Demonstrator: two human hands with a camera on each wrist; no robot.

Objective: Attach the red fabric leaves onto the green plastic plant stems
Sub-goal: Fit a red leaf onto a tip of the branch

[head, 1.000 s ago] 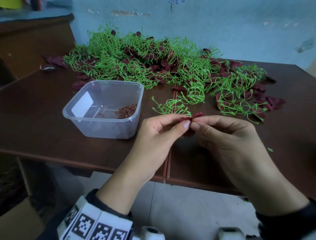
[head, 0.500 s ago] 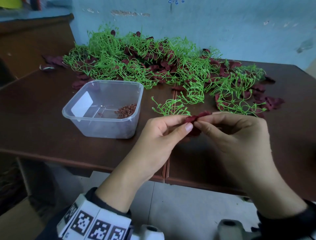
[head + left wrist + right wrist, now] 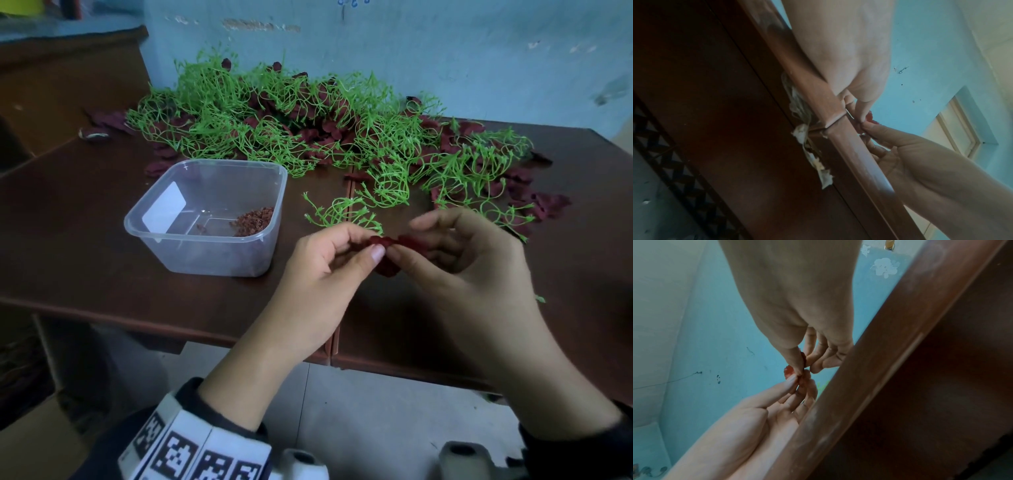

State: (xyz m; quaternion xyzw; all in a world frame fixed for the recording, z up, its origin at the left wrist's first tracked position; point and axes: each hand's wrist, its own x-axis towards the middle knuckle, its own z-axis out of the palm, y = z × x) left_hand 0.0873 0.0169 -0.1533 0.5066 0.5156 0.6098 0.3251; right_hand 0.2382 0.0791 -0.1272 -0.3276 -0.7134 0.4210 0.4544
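Observation:
Both hands meet above the table's front edge. My left hand (image 3: pixel 372 245) pinches a small bunch of dark red fabric leaves (image 3: pixel 387 241) between thumb and forefinger. My right hand (image 3: pixel 406 245) pinches the same leaves from the right, its other fingers raised and blurred. The left wrist view shows the red leaves (image 3: pixel 871 117) between the fingertips, as does the right wrist view (image 3: pixel 788 371). A loose green stem sprig (image 3: pixel 342 212) lies just beyond the left hand, its near end hidden by the fingers. A big pile of green stems (image 3: pixel 274 120) mixed with red leaves fills the back of the table.
A clear plastic tub (image 3: pixel 205 219) with a little reddish-brown crumb in one corner stands left of the hands. Loose red leaves (image 3: pixel 548 205) lie at the right of the pile. The brown table (image 3: pixel 85 257) ends close below the hands; a blue wall stands behind.
The right hand's fingers have lifted and spread while working the red leaves. The left hand has stayed almost in place, still pinching them.

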